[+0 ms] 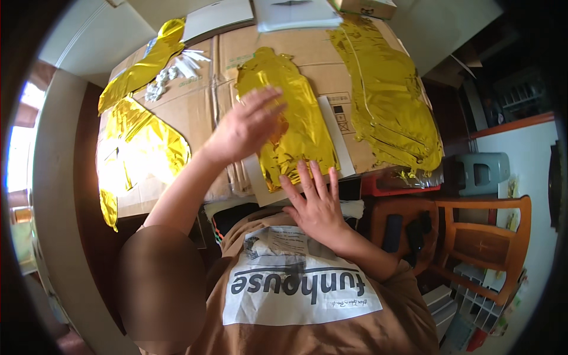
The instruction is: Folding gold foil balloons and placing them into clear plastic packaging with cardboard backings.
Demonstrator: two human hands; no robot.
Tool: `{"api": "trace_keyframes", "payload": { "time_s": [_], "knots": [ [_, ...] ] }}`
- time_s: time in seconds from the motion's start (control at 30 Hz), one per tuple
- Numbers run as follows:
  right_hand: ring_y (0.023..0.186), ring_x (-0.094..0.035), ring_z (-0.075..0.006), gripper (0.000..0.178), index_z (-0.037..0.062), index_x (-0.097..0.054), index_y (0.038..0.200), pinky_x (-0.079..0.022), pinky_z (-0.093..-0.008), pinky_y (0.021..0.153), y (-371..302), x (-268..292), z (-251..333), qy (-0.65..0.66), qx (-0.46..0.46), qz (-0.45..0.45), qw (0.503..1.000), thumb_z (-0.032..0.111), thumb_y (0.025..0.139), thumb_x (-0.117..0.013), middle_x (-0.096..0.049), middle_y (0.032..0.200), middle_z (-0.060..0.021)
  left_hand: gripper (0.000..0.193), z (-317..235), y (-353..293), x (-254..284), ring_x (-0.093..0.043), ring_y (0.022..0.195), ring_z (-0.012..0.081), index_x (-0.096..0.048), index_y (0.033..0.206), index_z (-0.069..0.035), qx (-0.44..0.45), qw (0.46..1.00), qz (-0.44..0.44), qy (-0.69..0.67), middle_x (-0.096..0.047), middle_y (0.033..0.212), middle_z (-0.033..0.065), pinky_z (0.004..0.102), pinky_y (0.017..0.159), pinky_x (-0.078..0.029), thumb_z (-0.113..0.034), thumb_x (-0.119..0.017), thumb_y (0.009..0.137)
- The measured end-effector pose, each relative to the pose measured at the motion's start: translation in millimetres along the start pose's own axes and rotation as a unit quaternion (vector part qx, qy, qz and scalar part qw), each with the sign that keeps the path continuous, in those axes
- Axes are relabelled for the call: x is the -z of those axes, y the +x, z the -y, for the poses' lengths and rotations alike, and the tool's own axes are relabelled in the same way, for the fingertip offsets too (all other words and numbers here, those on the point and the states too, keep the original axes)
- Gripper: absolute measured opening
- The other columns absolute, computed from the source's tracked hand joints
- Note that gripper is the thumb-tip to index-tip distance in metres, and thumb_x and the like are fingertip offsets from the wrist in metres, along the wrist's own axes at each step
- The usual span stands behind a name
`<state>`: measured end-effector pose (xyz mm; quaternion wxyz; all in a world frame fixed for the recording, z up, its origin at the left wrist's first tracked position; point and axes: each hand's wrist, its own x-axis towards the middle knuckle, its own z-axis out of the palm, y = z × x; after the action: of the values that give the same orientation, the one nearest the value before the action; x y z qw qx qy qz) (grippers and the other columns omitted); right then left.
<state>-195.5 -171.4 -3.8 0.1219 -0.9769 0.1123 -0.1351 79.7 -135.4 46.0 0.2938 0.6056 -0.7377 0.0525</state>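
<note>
A deflated gold foil balloon (296, 112) lies flat in front of me, partly over a pale sheet (336, 133) on the cardboard. My left hand (247, 127) is over the balloon's left side, its fingers stretched out and a little blurred. Whether that hand touches the foil I cannot tell. My right hand (316, 204) rests with spread fingers at the balloon's near edge, fingertips on the crinkled foil. Neither hand shows anything gripped.
The cardboard (195, 106) covers the table. Gold foil pieces (384, 94) are stacked at the right, with more gold foil (142, 142) at the left. White tubes (190, 63) and clear bags (296, 15) lie farther back. A wooden chair (482, 236) stands at right.
</note>
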Motion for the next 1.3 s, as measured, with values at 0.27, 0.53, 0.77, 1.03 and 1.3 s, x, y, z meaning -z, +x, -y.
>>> {"api": "trace_keyframes", "payload": {
  "time_s": [0.27, 0.53, 0.77, 1.03, 1.3],
  "knots": [
    [0.149, -0.024, -0.0451, 0.089, 0.0214, -0.032, 0.159, -0.016, -0.0691, 0.117, -0.2, 0.7, 1.3, -0.031, 0.007, 0.005, 0.999, 0.04, 0.084, -0.075, -0.024, 0.162, -0.0254, 0.083, 8.1, -40.5, 6.2, -0.022, 0.154, 0.0313, -0.028, 0.159, -0.008, 0.088, 0.967, 0.191, 0.142, -0.028, 0.164, 0.0144, 0.0501, 0.125, -0.015, -0.061, -0.047, 0.099],
    [0.149, -0.024, -0.0456, 0.087, 0.0225, -0.032, 0.159, -0.017, -0.0685, 0.116, 2.1, 4.5, 3.6, -0.026, 0.001, 0.015, 1.0, 0.04, 0.085, -0.074, -0.024, 0.162, -0.0254, 0.076, 64.8, -33.6, 18.3, -0.022, 0.153, 0.0327, -0.03, 0.159, -0.014, 0.169, 0.962, 0.135, 0.168, -0.026, 0.165, 0.0157, 0.0493, 0.124, -0.016, -0.056, -0.05, 0.099],
    [0.144, -0.031, -0.0474, 0.076, 0.0158, -0.038, 0.156, -0.023, -0.0682, 0.113, 12.6, 31.8, 7.3, 0.033, -0.007, 0.044, 0.998, 0.045, 0.092, -0.067, -0.029, 0.159, -0.0271, 0.063, -50.3, -56.4, 15.4, -0.052, 0.129, 0.0388, -0.051, 0.141, -0.008, 0.305, 0.946, -0.109, 0.026, -0.051, 0.143, 0.019, 0.0467, 0.107, -0.044, -0.024, -0.075, 0.086],
    [0.134, -0.05, -0.041, 0.054, -0.0014, -0.05, 0.141, -0.041, -0.0448, 0.112, 27.1, 72.3, -19.2, 0.257, -0.049, -0.022, 0.965, 0.023, 0.096, -0.067, -0.05, 0.145, -0.027, 0.043, -129.8, -90.8, -7.5, -0.058, 0.117, 0.0353, -0.067, 0.12, -0.008, 0.242, 0.964, -0.086, 0.074, -0.06, 0.125, 0.014, 0.0451, 0.096, -0.046, -0.016, -0.078, 0.079],
    [0.066, -0.065, -0.0251, 0.026, 0.0038, -0.062, 0.086, -0.051, -0.0384, 0.06, 3.0, 61.0, -64.8, 0.143, -0.304, -0.165, 0.927, 0.024, 0.088, -0.077, -0.066, 0.072, -0.0089, 0.045, -124.7, -103.9, -6.9, -0.059, 0.113, 0.0355, -0.065, 0.12, -0.004, 0.215, 0.969, -0.123, 0.012, -0.061, 0.122, 0.0165, 0.0454, 0.096, -0.045, -0.012, -0.076, 0.077]
  ]
}}
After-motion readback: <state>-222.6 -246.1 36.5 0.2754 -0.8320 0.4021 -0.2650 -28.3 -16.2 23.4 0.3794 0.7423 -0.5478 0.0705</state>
